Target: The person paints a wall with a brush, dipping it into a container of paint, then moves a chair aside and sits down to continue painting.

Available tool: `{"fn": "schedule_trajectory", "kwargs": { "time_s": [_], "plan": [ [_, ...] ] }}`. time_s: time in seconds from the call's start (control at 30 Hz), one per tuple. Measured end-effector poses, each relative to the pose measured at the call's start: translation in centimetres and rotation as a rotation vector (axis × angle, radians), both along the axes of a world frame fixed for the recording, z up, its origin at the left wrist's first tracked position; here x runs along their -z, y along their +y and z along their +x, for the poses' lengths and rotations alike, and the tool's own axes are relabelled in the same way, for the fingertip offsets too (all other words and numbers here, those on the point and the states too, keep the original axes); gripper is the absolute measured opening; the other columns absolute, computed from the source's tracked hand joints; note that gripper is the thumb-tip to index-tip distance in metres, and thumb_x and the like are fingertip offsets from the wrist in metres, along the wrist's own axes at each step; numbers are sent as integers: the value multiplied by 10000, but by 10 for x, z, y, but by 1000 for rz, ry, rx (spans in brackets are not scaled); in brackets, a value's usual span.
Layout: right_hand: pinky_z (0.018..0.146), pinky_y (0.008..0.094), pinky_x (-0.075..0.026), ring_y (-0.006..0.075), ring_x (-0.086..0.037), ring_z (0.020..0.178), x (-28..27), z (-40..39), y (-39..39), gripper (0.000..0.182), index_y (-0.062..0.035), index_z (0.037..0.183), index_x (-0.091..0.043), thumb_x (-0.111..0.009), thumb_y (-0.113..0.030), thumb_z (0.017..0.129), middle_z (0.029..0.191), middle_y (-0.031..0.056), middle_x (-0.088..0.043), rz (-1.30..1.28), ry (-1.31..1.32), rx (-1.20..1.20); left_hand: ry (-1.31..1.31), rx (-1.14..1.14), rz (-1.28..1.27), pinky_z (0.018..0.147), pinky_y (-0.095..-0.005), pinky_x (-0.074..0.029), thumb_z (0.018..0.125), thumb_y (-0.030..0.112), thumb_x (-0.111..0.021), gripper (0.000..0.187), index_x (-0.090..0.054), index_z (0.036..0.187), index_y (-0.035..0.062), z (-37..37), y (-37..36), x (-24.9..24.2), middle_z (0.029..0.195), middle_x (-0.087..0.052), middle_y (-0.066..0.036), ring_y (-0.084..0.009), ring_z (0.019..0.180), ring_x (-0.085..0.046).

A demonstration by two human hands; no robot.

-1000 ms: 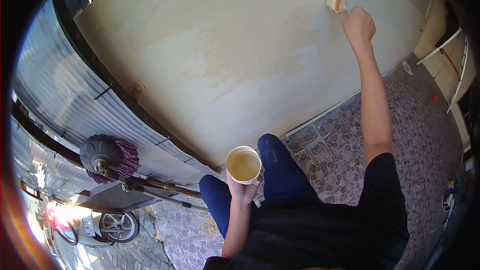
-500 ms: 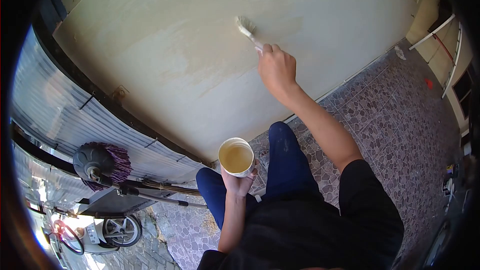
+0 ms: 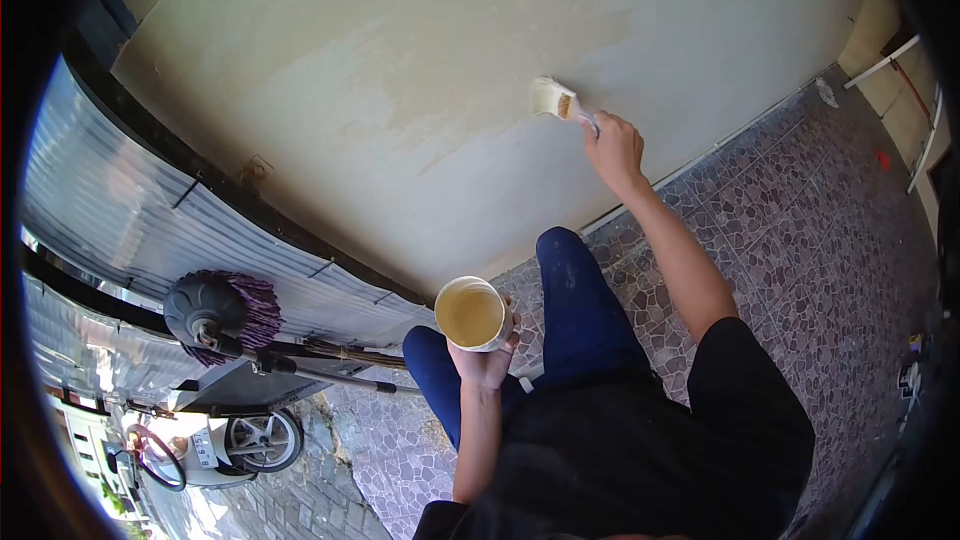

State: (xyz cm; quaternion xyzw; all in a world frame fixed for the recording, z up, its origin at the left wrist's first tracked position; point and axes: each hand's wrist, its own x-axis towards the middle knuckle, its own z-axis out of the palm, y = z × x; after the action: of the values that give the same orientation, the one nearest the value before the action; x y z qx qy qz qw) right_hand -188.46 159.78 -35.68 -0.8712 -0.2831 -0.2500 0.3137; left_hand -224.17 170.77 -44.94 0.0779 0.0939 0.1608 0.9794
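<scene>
My right hand grips the handle of a paint brush, whose pale, coated bristles lie against the wall. Darker, damp-looking patches show on the wall to the left of and above the brush. Below, in front of my body, my left hand is wrapped round a cup of yellowish-cream liquid, held with its mouth facing up.
A mop with purple strands is at the left beside corrugated sheeting. A parked motorbike stands at the lower left. Stone-patterned tiles cover the floor, and a white metal frame is at the right.
My right hand and the brush have moved right and down along the wall, and the brush has turned. The cup remains in my left hand. The whole view has shifted slightly.
</scene>
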Motion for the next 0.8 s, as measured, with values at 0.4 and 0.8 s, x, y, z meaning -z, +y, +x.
{"fn": "schedule_trajectory", "kwargs": {
  "time_s": [0.4, 0.8],
  "plan": [
    [733, 537, -530, 477, -687, 802, 59, -66, 69, 208, 48, 891, -698, -652, -130, 988, 849, 274, -699, 368, 90, 189, 69, -51, 62, 615, -392, -613, 1047, 548, -458, 605, -577, 1390, 64, 16, 45, 33, 1282, -636, -250, -409, 983, -690],
    [624, 503, -509, 431, -671, 692, 94, -155, 108, 111, 45, 897, -673, -683, -51, 952, 787, 225, -665, 205, 220, -125, -24, -21, 95, 606, -379, -615, 1036, 549, -495, 583, -576, 1395, 96, 45, 122, 82, 1313, -612, -253, -423, 1000, -676]
  ]
}}
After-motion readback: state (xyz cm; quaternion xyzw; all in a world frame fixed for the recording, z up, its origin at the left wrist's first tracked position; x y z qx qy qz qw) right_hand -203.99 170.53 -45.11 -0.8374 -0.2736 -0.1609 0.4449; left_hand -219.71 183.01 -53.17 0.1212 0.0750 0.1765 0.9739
